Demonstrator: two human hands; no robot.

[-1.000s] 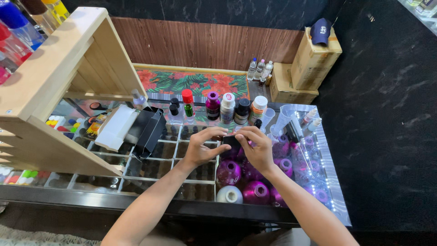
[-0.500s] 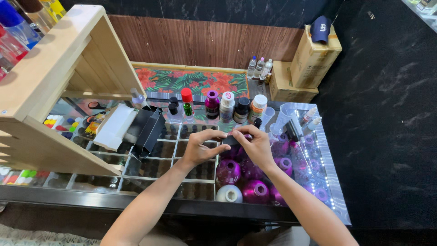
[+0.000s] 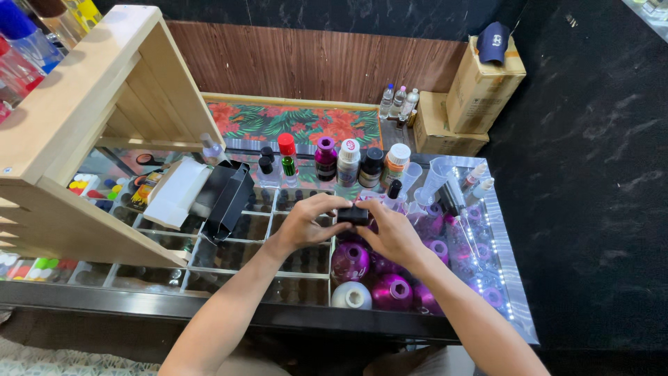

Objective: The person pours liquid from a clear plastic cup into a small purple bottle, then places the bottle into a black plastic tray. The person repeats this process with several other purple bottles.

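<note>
Left hand (image 3: 306, 224) and right hand (image 3: 391, 233) both pinch a small black box (image 3: 353, 214) over the glass counter (image 3: 229, 278). Looks like mid-opening; next needs a steady pull apart.

Single head view, steeply down, close over glass counter (image 3: 209, 306)

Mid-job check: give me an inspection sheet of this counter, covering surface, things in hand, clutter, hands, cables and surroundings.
Surface: glass counter top over a grid of compartments; purple round bottles lie below on the right.
Job's things: small black block, held between both hands above the glass.
Clutter: row of capped bottles, open black box, white packet, clear measuring cups.
Hands: left hand and right hand both grip the block.
Cables: nothing seen.
Surroundings: wooden shelf unit at left, cardboard boxes with a dark cap on top, floral mat, dark floor.
</note>
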